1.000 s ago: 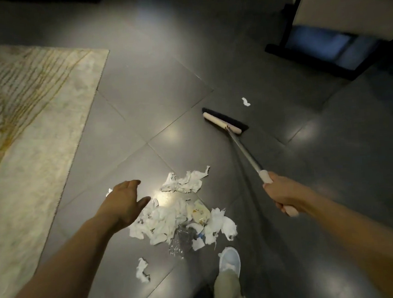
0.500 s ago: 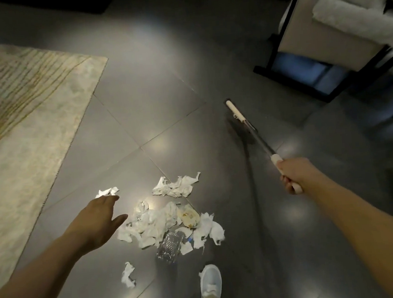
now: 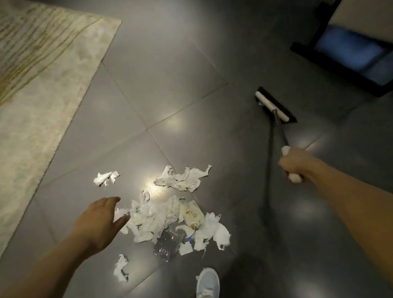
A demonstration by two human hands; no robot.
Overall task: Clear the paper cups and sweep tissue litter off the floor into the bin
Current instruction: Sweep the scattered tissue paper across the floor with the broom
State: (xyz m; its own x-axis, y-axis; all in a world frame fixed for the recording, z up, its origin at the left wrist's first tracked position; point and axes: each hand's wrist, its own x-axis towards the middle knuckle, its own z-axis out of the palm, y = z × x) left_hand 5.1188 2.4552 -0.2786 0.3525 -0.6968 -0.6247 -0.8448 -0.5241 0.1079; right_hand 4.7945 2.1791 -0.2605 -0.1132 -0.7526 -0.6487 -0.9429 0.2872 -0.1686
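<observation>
— Floor (image 3: 160, 57) first: dark tiles, with a pale rug (image 3: 21, 92) on our left.
— We see the tissue pile (image 3: 163, 219) on the tiles, between our arms.
— Our right hand (image 3: 294, 164) grips the broom (image 3: 272, 106) handle, brush well right of the pile.
— Our left hand (image 3: 100, 224) hangs flat, fingers straight, by the pile's left edge.

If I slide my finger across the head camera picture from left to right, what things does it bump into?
rug → left hand → pile of tissues → broom → black furniture frame
</observation>
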